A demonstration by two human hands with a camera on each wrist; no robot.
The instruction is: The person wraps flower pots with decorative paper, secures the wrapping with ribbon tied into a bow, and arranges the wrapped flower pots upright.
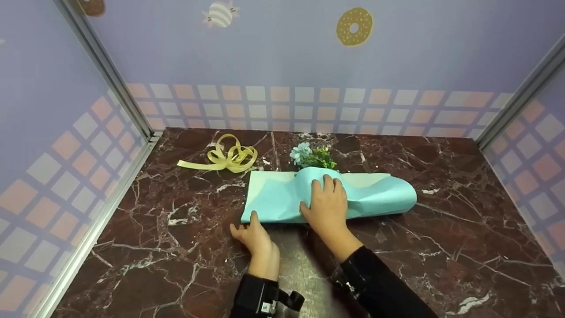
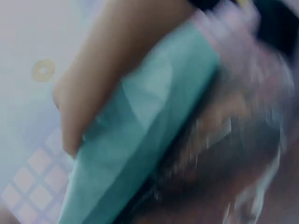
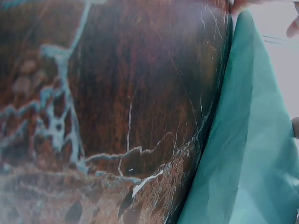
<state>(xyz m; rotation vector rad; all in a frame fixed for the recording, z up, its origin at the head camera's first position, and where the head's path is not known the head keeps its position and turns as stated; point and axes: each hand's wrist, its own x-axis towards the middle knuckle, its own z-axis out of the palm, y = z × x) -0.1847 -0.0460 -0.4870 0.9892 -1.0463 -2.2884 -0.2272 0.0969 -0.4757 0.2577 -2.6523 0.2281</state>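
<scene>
Light blue wrapping paper (image 1: 273, 201) lies folded over on itself across the table, with a paler inner face along its far edge. My right hand (image 1: 329, 205) holds down its raised middle, fingers bent over the fold and thumb to the left. In the left wrist view this hand (image 2: 88, 88) hooks over the paper (image 2: 140, 112). At the near left corner, my left hand (image 1: 256, 238) touches the edge with its thumb, the other fingers loose beside it. Blue flowers with green leaves (image 1: 313, 156) stick out past the far edge; their stems are hidden under the paper.
A looped yellow ribbon (image 1: 231, 159) lies behind and left of the paper. Dark red marble tabletop (image 1: 176, 247) surrounds everything. A patterned wall (image 1: 282, 106) closes the back, with panels on both sides. The paper's rounded fold (image 1: 404, 196) stands up at the right.
</scene>
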